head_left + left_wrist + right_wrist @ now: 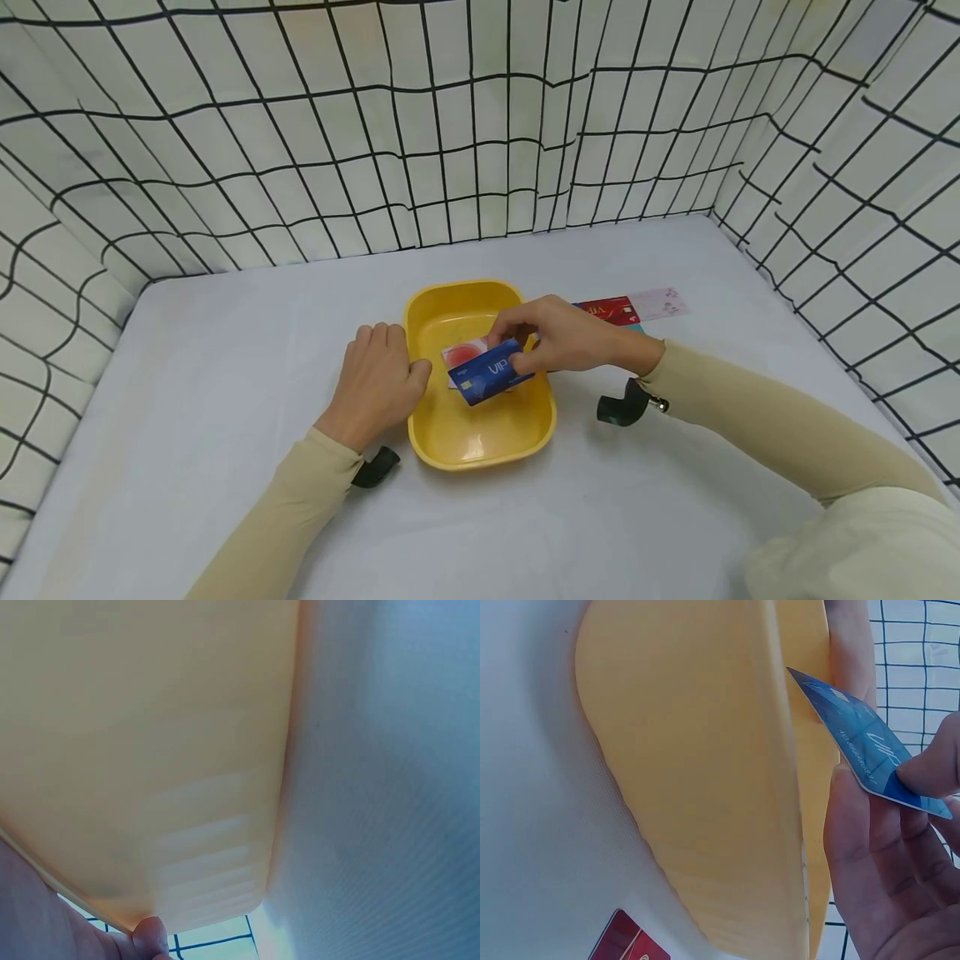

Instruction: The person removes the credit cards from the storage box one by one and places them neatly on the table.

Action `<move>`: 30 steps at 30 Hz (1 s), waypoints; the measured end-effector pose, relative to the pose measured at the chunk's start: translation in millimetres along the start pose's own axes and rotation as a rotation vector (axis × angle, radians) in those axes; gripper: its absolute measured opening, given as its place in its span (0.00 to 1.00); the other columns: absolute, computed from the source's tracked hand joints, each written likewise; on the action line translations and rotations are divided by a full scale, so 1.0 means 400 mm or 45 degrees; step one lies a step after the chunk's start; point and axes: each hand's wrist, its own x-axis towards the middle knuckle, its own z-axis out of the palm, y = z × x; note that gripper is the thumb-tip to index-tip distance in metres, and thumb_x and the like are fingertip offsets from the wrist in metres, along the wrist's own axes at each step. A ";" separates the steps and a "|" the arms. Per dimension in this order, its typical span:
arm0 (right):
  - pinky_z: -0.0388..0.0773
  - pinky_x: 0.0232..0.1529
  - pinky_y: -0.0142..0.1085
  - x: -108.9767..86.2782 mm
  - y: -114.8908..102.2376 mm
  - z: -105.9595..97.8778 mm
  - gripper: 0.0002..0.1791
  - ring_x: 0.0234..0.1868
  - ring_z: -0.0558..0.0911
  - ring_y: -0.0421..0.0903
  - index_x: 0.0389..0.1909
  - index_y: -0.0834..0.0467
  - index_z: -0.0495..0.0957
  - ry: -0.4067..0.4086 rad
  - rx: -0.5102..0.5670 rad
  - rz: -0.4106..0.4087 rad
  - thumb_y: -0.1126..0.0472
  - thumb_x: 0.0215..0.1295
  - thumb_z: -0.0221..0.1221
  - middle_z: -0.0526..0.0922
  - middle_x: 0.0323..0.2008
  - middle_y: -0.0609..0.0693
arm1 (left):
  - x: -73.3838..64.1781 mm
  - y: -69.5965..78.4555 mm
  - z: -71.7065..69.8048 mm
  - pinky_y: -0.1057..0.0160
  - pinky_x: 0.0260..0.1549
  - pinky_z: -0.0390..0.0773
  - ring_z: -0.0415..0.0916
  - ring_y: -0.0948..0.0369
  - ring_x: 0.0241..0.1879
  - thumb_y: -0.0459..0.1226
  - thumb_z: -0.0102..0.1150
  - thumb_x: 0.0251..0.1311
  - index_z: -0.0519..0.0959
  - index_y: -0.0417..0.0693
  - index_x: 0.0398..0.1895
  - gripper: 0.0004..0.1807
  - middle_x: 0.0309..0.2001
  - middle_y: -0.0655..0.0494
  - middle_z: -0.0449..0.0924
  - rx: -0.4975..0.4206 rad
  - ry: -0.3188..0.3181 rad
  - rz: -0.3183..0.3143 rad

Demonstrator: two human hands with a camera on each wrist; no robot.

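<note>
A yellow plastic basin (pixel 480 446) stands on the white table between the hands. My left hand (pixel 381 385) grips its left rim, thumb over the edge; in the left wrist view a fingertip (pixel 152 937) shows at the outer wall. My right hand (pixel 558 335) pinches a blue VIP card (pixel 487 373) by one end, thumb on its printed face. The blue card (pixel 862 739) slants over the basin in the right wrist view. Below it inside the basin lies a pale card with a red round print (pixel 462 353), partly covered by the blue card and the hand.
Right of the basin lie a red VIP card (pixel 615 310), a clear pinkish card (pixel 663 302) and a teal edge of another, partly behind the right hand. Black wire grid (pixel 450 125) over white cloth walls the table at the back and sides.
</note>
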 end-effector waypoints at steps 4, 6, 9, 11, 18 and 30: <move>0.85 0.45 0.34 -0.008 0.003 -0.004 0.15 0.48 0.80 0.47 0.50 0.49 0.83 0.007 0.022 0.007 0.63 0.62 0.64 0.85 0.49 0.47 | 0.000 0.000 0.000 0.56 0.37 0.57 0.61 0.48 0.38 0.41 0.47 0.64 0.68 0.36 0.35 0.14 0.30 0.46 0.64 -0.003 0.001 0.001; 0.85 0.43 0.35 -0.012 0.005 -0.006 0.15 0.48 0.80 0.48 0.50 0.48 0.83 0.012 0.034 0.017 0.63 0.62 0.64 0.85 0.49 0.47 | 0.000 0.000 0.000 0.56 0.37 0.57 0.61 0.48 0.37 0.41 0.47 0.64 0.68 0.35 0.35 0.14 0.30 0.46 0.64 -0.006 0.002 0.001; 0.86 0.41 0.36 -0.018 0.008 -0.009 0.15 0.49 0.80 0.49 0.50 0.48 0.83 0.013 0.069 0.044 0.62 0.63 0.64 0.84 0.50 0.49 | 0.000 0.000 -0.001 0.56 0.37 0.57 0.61 0.48 0.37 0.41 0.47 0.64 0.69 0.35 0.36 0.14 0.30 0.46 0.64 -0.011 0.003 -0.001; 0.87 0.40 0.37 -0.022 0.010 -0.011 0.15 0.50 0.80 0.50 0.50 0.48 0.83 0.013 0.094 0.057 0.62 0.63 0.64 0.84 0.51 0.50 | 0.000 0.000 -0.001 0.56 0.38 0.57 0.61 0.48 0.37 0.41 0.47 0.64 0.69 0.35 0.36 0.14 0.30 0.45 0.64 -0.015 0.004 -0.002; 0.87 0.49 0.39 -0.040 0.022 -0.023 0.14 0.52 0.82 0.50 0.50 0.50 0.83 0.028 0.147 0.036 0.64 0.64 0.63 0.84 0.53 0.50 | 0.000 0.002 0.000 0.56 0.38 0.58 0.61 0.48 0.38 0.41 0.47 0.64 0.69 0.35 0.36 0.14 0.31 0.45 0.65 -0.016 -0.012 -0.008; 0.84 0.56 0.43 -0.081 0.041 -0.049 0.15 0.49 0.82 0.50 0.50 0.54 0.84 0.138 0.148 -0.008 0.67 0.63 0.63 0.85 0.52 0.50 | 0.000 0.005 0.000 0.56 0.38 0.58 0.61 0.48 0.38 0.40 0.47 0.64 0.68 0.35 0.36 0.13 0.31 0.45 0.65 -0.005 -0.013 -0.011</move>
